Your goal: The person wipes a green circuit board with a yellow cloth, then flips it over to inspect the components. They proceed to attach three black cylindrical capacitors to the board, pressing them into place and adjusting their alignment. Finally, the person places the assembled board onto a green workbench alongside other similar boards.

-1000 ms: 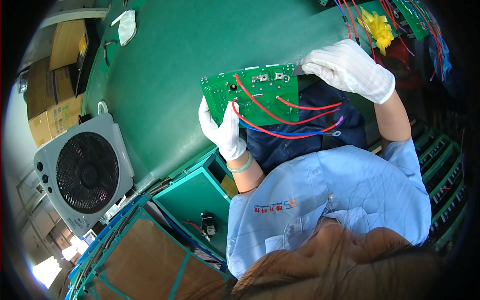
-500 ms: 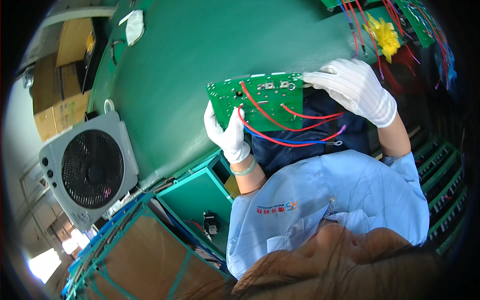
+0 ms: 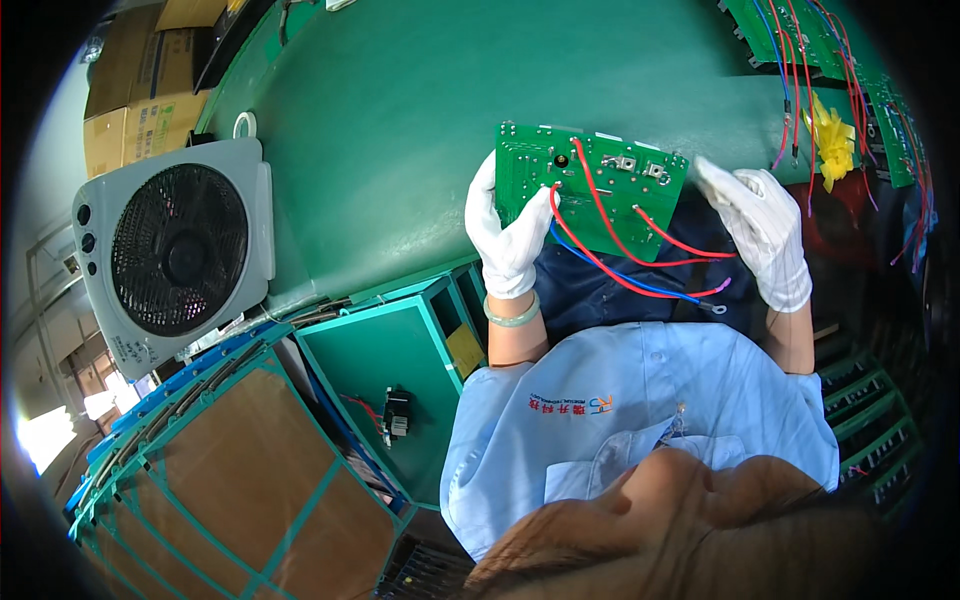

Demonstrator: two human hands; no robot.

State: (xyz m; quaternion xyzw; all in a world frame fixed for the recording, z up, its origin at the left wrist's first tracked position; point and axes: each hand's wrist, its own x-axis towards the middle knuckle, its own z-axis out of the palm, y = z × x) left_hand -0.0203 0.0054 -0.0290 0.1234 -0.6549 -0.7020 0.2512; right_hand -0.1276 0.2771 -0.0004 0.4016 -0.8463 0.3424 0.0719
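A green circuit board [image 3: 620, 190] is held up over my lap by my left hand [image 3: 508, 245], in a white glove. The thumb lies on the board's face near its left edge and the fingers go behind it. Several red wires [image 3: 608, 219] and one blue wire [image 3: 650, 287] curve from the board to the lower right. The blue one ends in a ring terminal [image 3: 718, 310]. Just off the board's right edge, my gloved right hand [image 3: 768, 235] has its fingers stretched out, slightly blurred, with nothing seen in them.
The green worktop [image 3: 400, 140] spreads beyond the board. More wired boards [image 3: 745, 25] lie at the far right beside a yellow bundle [image 3: 832, 143]. A grey box fan [image 3: 180, 250] stands at left, near cardboard boxes [image 3: 150, 105]. A green cabinet [image 3: 350, 345] carries a small black switch [image 3: 397, 412].
The view has shifted, so most things sit elsewhere in the picture. My right hand has come off the board's right corner, its fingers now apart from it. The board is tilted more.
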